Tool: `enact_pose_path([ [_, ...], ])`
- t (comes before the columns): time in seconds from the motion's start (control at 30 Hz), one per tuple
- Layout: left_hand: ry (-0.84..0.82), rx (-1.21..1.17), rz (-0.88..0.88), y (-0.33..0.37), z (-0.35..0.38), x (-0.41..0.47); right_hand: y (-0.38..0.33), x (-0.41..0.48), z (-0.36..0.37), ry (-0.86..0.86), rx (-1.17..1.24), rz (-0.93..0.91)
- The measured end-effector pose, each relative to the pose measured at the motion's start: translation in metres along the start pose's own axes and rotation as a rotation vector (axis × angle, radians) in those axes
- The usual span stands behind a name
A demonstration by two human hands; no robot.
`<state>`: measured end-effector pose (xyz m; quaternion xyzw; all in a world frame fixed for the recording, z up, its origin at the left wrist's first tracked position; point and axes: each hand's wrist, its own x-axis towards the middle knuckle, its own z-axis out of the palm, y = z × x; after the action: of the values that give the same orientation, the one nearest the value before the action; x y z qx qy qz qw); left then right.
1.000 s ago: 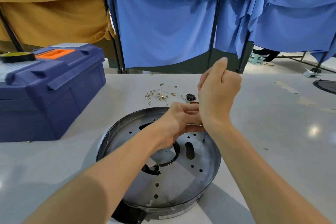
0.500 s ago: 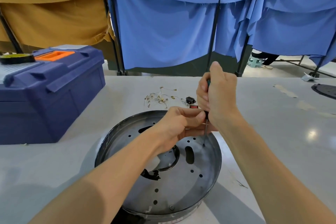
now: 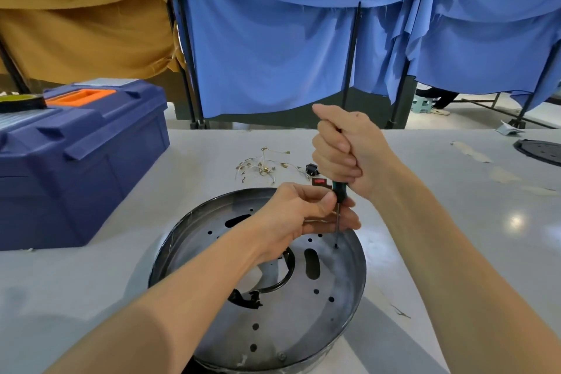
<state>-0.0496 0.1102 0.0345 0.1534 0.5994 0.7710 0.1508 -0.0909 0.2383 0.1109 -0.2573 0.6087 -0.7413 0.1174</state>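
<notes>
Nearest the camera, a round metal base plate [image 3: 273, 328] lies flat on the pale table [image 3: 76, 276]. It is pierced with small holes and an oval slot, and a black curved bracket [image 3: 246, 300] sits near its centre. Both forearms reach over the plate from six o'clock.

At about two o'clock on the plate, the tip of a screwdriver [image 3: 338, 193] stands in one of the small holes, its shaft nearly upright. The left hand [image 3: 297, 215] hovers over the plate's far half and pinches the thin shaft between curled fingers and thumb, just below the handle. Above it, the right hand [image 3: 346, 155] is clenched in a fist round the green-and-black handle, thumb on top.

Just past the plate's twelve o'clock rim lie a small red switch [image 3: 318, 181], a black switch [image 3: 311, 168] and a loose wire bundle [image 3: 262, 165] with brass terminals. At nine o'clock stands a blue toolbox [image 3: 76, 167] with an orange latch and a tape roll [image 3: 19, 102] on its lid. At three o'clock, by the table's edge, part of a dark disc [image 3: 540, 150] shows. Farthest back hang blue curtains [image 3: 273, 55] and a tan cloth [image 3: 85, 24].
</notes>
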Motion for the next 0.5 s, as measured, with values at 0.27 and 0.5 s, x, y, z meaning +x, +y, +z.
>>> enact_pose_path([
  [0.27,0.034,0.032,0.048,0.001,0.005,0.004,0.025,-0.005,0.03,0.744,-0.305,-0.435],
  [0.5,0.005,0.0,0.012,0.001,0.001,0.001,-0.001,-0.001,-0.002,-0.113,0.06,0.046],
])
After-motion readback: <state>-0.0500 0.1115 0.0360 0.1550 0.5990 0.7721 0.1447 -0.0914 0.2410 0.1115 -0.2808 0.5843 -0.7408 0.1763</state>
